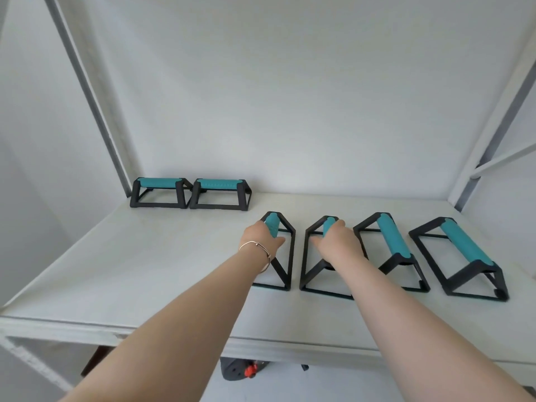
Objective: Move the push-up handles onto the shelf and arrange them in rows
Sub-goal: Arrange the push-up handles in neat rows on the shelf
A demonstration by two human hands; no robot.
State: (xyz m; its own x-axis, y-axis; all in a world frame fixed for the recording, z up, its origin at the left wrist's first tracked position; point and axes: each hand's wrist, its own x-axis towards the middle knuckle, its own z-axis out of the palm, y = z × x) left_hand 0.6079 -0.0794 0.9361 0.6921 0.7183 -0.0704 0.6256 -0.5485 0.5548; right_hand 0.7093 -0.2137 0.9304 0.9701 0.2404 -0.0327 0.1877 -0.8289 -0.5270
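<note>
My left hand (pixel 262 239) wrapped round teal grip of black-framed push-up handle (pixel 277 250), right hand (pixel 338 243) round its neighbour (pixel 319 256), mid white shelf (pixel 145 271): likely joining far-left pair (pixel 190 194), turned crosswise.

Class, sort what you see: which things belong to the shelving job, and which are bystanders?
Job:
- six black-framed push-up handles with teal grips
- white shelf
- left hand and right hand, each gripping a handle

Bystanders:
- silver bracelet
- dark object with red part below shelf
</note>
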